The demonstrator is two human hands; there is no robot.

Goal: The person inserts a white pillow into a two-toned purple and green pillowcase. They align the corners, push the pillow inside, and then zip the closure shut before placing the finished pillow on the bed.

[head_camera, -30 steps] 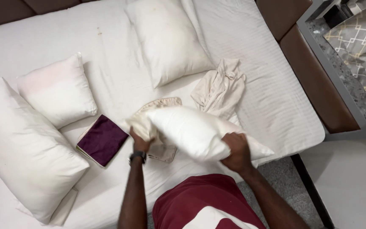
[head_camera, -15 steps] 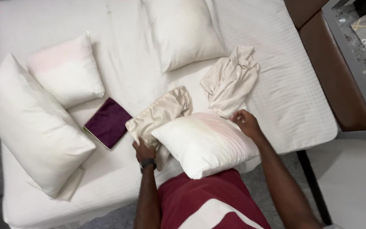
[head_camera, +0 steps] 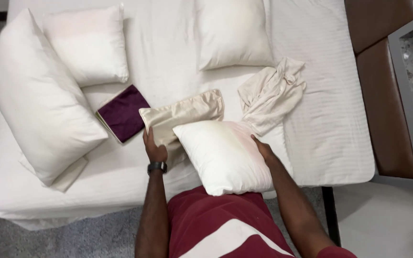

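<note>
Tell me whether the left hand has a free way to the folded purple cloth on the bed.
Probably yes. The left hand rests on the beige pillowcase, and the purple cloth lies just beside it on bare sheet, with nothing lying between them.

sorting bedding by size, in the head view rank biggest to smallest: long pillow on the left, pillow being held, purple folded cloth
1. Long pillow, clearly largest.
2. Held pillow, between the left hand and right hand; nearer the camera, yet smaller.
3. Purple folded cloth, smallest.

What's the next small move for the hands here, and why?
Probably the left hand lifts the beige pillowcase open: it already rests on it, while the right hand steadies the bare white pillow beside it.
</note>
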